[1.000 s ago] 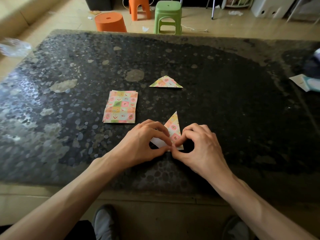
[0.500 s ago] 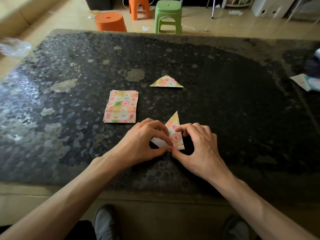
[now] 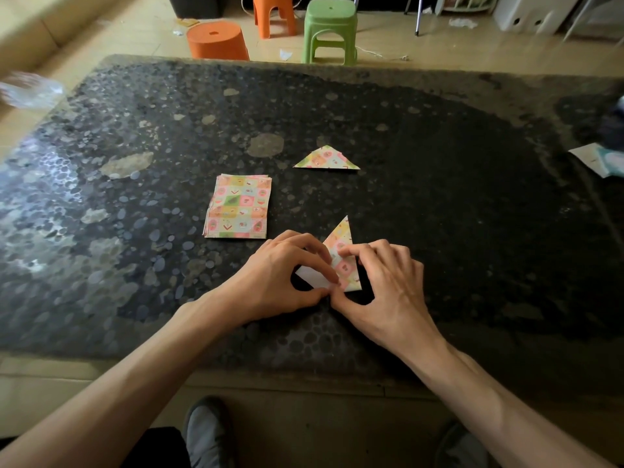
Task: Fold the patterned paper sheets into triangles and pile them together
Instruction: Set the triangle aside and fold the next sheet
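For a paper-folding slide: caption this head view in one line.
Left hand and right hand hold a half-folded patterned sheet near the unfolded stack and a finished triangle.

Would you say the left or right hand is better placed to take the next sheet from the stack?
Left, probably: the stack lies just beyond the left hand, while the right hand would have to reach across it.
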Tool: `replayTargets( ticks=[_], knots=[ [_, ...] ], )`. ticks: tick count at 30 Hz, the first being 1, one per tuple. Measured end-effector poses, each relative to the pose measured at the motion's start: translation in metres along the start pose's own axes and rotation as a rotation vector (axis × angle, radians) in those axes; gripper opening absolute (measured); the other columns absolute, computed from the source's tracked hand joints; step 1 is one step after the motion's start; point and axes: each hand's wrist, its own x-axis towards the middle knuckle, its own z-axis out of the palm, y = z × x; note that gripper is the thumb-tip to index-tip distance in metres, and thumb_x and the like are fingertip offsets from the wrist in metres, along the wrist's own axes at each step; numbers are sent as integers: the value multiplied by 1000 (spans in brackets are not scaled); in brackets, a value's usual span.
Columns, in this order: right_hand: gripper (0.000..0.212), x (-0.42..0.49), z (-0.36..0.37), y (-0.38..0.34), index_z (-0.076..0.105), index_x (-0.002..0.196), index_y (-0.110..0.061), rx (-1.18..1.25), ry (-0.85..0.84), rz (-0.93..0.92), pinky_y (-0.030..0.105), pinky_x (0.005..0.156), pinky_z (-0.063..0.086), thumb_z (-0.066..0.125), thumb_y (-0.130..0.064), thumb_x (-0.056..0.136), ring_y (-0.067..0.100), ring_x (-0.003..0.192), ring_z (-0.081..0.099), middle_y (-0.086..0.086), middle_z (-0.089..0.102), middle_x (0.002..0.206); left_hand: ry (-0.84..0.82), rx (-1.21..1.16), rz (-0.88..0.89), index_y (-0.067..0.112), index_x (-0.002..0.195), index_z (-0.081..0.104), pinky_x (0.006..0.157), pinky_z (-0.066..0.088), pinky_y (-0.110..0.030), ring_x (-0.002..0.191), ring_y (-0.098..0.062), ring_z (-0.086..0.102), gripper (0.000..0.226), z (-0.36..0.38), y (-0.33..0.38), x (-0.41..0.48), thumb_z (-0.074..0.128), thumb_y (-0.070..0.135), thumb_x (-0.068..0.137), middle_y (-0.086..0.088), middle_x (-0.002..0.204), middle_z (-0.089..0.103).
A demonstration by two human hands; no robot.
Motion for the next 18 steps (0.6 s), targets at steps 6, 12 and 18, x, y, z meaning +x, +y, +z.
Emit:
replayTargets(
  ticks=[6, 12, 18],
  knots=[
    [60, 2, -4, 0, 48, 137, -42, 25, -23, -1, 28, 98, 24, 65, -64, 84, 11, 131, 33, -17, 45, 133, -5, 1, -1, 46, 104, 76, 103, 45, -37, 122, -2, 47, 22, 0, 1, 0, 79, 40, 83, 28, 118, 57],
    [36, 7, -14, 9, 53, 131, -46, 107, -102, -32, 28, 99, 23, 58, -56, 97, 6, 127, 33, -23, 42, 119, 2, -2, 8, 45, 103, 77, 103, 45, -35, 121, -1, 47, 21, -1, 2, -1, 75, 48, 82, 27, 117, 58],
    [35, 4, -13, 6, 49, 132, -47, 110, -85, -35, 28, 101, 23, 51, -57, 99, 3, 127, 31, -25, 40, 120, 123, 9, -27, 43, 92, 77, 99, 47, -40, 117, -3, 49, 20, 10, 6, 1, 70, 59, 83, 25, 111, 60]
  ],
)
